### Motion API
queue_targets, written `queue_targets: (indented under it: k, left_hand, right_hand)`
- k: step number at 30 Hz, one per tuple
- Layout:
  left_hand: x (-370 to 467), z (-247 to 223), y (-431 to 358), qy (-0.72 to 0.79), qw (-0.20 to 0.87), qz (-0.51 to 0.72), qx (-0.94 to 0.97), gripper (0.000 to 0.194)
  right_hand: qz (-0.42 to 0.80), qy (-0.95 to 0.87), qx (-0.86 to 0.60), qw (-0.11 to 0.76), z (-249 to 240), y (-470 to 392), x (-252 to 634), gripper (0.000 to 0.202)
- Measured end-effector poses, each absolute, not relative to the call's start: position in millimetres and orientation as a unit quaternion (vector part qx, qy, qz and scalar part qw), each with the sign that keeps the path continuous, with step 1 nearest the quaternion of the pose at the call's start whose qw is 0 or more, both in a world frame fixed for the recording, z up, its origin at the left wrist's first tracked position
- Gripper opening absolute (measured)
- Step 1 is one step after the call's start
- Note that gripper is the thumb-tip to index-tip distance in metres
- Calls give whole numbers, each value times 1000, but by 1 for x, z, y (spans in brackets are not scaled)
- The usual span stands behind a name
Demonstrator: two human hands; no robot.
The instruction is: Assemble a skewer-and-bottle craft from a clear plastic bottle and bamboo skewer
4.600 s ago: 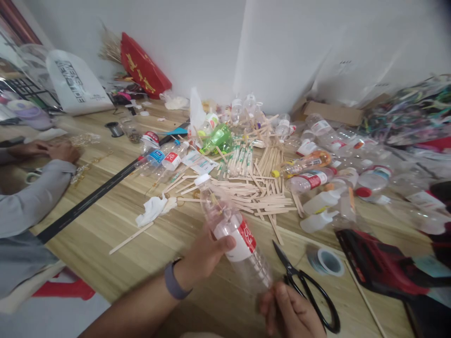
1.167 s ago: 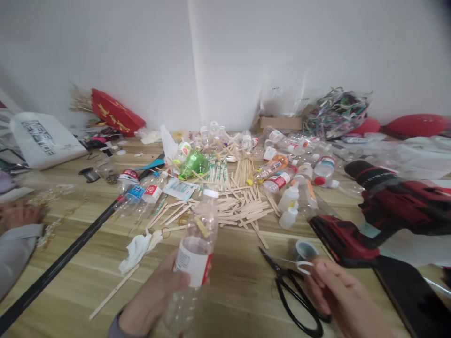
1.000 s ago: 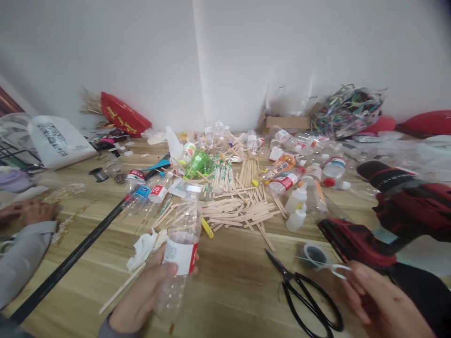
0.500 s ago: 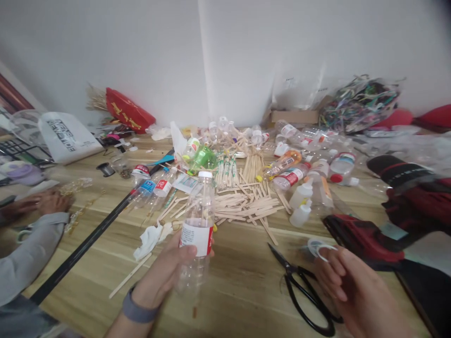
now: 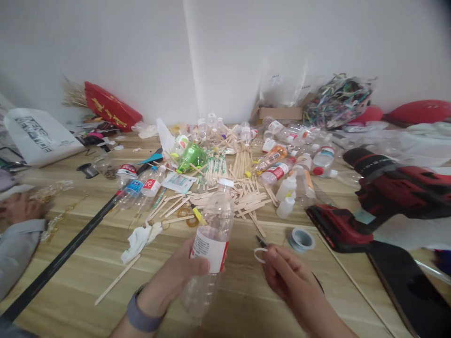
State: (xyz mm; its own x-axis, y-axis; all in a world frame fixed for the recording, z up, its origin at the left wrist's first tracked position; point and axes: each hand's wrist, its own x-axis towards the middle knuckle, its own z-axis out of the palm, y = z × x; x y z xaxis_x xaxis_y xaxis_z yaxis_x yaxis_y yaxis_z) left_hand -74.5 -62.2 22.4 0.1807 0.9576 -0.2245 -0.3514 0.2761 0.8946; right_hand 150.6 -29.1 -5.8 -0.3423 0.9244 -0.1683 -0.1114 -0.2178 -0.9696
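Observation:
My left hand (image 5: 183, 265) is closed around the label of a clear plastic bottle (image 5: 220, 206), which has a white cap and tilts slightly to the right. Between the thumb and fingers of my right hand (image 5: 287, 274) is a thin white plastic ring (image 5: 260, 255). This ring is a short way right of the bottle, apart from it. Below and behind my right hand lie black scissors (image 5: 261, 241), with just a blade tip and a bit of handle showing. A roll of pale blue-grey line or tape (image 5: 302, 239) rests just beyond that hand.
Wooden sticks (image 5: 250, 199) and several plastic bottles (image 5: 278, 171) cover the table's middle. A red-black power drill (image 5: 394, 188) sits at right, near a dark phone-like slab (image 5: 408, 286). At left, a black bar (image 5: 70, 249) lies beside another person's hand (image 5: 23, 206).
My right hand has moved left, toward the bottle, with the white ring, and now covers most of the scissors. The bottle has shifted a little right in my left hand. The view has turned right.

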Motion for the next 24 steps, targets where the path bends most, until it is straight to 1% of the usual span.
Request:
queue_targets:
  k: [4,8,13,15,19,22,24]
  left_hand:
    - [-71,22,-62,412,694,457,374,57]
    - [-71,21,-63,406,703,442,382,52]
    - [-75,21,-68,404,712,454,351,59]
    - [-79,21,-70,405,709,474,329,57]
    - [-91,25,-74,432,677,512,306,45]
    - [-102,27,-78,460,646,525,309,49]
    - [-108,27,-81,468,639,531,303,53]
  right_hand:
    - [672,-498,-410,364,5,-28,138,57]
    - [673,-497,-413,361,9,-27,137,59]
    - [669,-482,-424,375,-3,-25,148,56]
    - [669,-468,-428,387,-8,-23,154,55]
    - [656,-418,-449,441,-8,-19,173,55]
    - [628,-411,-478,456,1,-17,190,53]
    - [593,-404,-514,470,8,-17,200,57]
